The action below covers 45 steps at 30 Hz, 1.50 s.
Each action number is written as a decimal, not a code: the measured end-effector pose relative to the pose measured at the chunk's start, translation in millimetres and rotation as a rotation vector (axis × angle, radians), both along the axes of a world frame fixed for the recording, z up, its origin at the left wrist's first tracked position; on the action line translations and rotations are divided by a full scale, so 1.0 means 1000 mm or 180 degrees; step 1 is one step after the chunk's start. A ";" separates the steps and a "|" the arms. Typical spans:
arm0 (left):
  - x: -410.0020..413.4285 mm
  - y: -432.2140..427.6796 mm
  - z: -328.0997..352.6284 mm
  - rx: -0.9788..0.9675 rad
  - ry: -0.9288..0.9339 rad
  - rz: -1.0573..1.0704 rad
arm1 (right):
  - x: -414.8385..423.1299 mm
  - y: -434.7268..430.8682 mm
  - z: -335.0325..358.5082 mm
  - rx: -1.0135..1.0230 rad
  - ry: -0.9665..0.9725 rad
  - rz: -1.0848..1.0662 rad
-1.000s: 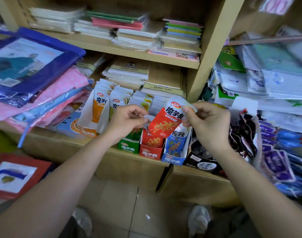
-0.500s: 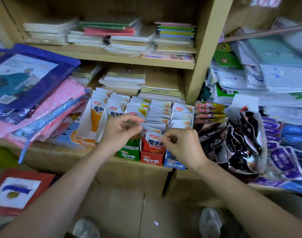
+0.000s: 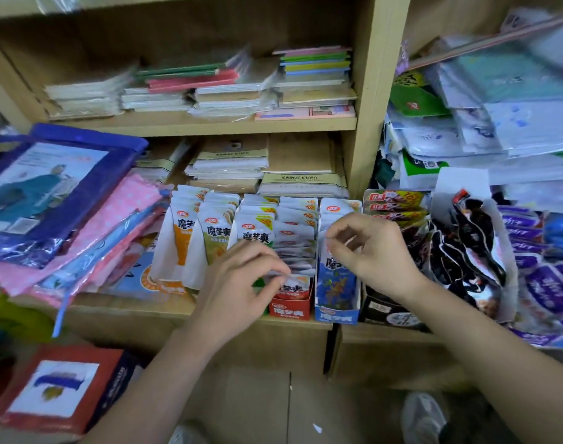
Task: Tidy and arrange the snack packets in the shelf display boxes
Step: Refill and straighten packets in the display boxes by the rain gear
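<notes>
Neatness call: with left hand [image 3: 241, 283] pinching the front red packet [image 3: 294, 286], seat it upright; right hand [image 3: 373, 251] curled over blue box [image 3: 336, 315], grip unreadable.

White snack packets [image 3: 294, 232] stand upright inside red box [image 3: 289, 311] and blue box [image 3: 336, 316]

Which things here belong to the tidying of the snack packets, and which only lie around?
Part of the job: red display box, blue display box, red packet, blue packet, left hand, right hand.

Just lying about: notebook stacks, pink dotted package, book on the floor.
</notes>
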<state>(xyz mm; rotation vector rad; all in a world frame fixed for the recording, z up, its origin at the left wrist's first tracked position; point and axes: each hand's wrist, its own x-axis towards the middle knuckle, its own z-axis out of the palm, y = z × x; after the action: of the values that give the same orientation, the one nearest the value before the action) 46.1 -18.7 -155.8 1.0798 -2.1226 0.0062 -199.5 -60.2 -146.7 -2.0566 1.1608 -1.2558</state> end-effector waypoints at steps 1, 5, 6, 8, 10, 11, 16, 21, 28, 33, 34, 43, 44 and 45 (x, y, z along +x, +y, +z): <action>-0.001 0.003 0.001 -0.0013 -0.0051 -0.0092 | -0.002 -0.007 0.000 -0.0079 0.0192 -0.0036; 0.004 0.013 0.001 -0.0036 -0.0047 -0.0245 | 0.007 -0.022 -0.009 0.0065 0.0968 0.0298; 0.005 0.015 0.001 -0.0001 -0.0061 -0.0218 | 0.009 -0.024 -0.009 0.0088 0.1003 0.0398; 0.005 0.015 0.000 0.0054 -0.0209 -0.0144 | 0.014 -0.027 -0.009 -0.0061 0.1122 0.0450; 0.003 0.012 -0.003 0.0055 -0.0371 -0.0171 | 0.017 -0.031 -0.009 -0.0221 0.1168 0.0305; 0.002 0.011 -0.004 0.0045 -0.0410 -0.0212 | 0.018 -0.035 -0.010 -0.0278 0.1135 0.0198; 0.003 0.006 -0.009 -0.0019 -0.0410 -0.0265 | 0.028 -0.051 -0.018 -0.0538 0.1038 -0.0231; 0.008 -0.005 -0.014 0.0205 -0.0325 -0.0190 | 0.027 -0.056 -0.013 -0.0510 0.0426 -0.0251; -0.001 -0.024 -0.016 0.0036 -0.0275 0.0119 | 0.005 -0.061 -0.010 -0.0667 0.1595 -0.0450; -0.011 -0.037 -0.021 0.0002 -0.0458 0.0313 | 0.007 -0.062 -0.013 -0.0132 0.1809 -0.0189; -0.013 -0.041 -0.021 -0.0020 -0.0580 0.0394 | 0.006 -0.061 -0.012 -0.0033 0.1719 -0.0107; -0.031 -0.054 -0.023 0.0316 -0.0790 0.0942 | 0.004 -0.054 -0.008 0.0171 0.1484 -0.0062; -0.031 -0.052 -0.024 0.0350 -0.0622 0.0851 | 0.004 -0.051 -0.011 0.0016 0.1551 -0.0075; -0.030 -0.049 -0.025 0.0400 -0.0436 0.0795 | 0.004 -0.050 -0.015 -0.0136 0.1639 -0.0100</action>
<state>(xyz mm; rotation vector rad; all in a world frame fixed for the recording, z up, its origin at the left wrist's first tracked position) 15.7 -68.0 -181.3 1.4508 -2.1168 0.0682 -195.7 -109.7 -161.9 -2.4862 1.3917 -0.7825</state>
